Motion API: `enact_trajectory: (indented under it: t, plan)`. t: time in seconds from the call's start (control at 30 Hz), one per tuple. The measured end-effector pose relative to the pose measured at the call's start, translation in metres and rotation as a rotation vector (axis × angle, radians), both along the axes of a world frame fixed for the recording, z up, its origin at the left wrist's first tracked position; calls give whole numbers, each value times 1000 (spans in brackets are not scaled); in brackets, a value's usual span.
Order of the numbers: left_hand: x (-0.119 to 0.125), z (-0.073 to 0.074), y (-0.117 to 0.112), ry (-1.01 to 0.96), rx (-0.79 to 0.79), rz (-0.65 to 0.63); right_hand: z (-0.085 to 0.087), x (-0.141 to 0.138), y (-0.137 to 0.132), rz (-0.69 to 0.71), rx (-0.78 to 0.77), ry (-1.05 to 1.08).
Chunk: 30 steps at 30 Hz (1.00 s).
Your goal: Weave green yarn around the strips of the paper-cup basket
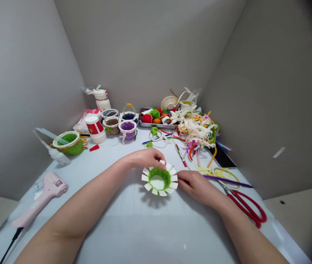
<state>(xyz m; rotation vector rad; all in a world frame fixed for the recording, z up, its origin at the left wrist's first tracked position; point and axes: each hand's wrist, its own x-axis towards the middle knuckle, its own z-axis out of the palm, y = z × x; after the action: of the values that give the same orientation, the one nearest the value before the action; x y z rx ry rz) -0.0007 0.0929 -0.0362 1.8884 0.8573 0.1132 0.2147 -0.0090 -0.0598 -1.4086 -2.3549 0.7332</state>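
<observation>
A paper cup wrapped in green yarn is held just above the white table, its white rim cut into strips that splay outward. Its hollow middle faces me. My left hand pinches the cup's far edge between thumb and fingers. At the cup's right side, my right hand has its fingers curled closed against the strips. What those fingers grip is hidden behind the hand. Red-handled scissors lie beside my right forearm, with a purple stick above them.
A pink glue gun lies at left, near a glue bottle and a green basket. Several small yarn baskets stand behind. At the back are a tray of yarn balls and a cream yarn heap. A phone lies right.
</observation>
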Motion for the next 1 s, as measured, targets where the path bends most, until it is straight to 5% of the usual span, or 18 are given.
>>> enact_trajectory:
  t: [0.33,0.6,0.83,1.0]
  plan:
    - [-5,13,2,9,45,-93,6,3,-1,18,-17,40]
    - [11,2,-2,-52,11,-33,5,10,1,1,-23,24]
    - [8,1,-8,-39,2,59,12,13,-2,-241,67,297]
    - [10,-1,-8,-29,30,48,10,6,-4,-271,172,356]
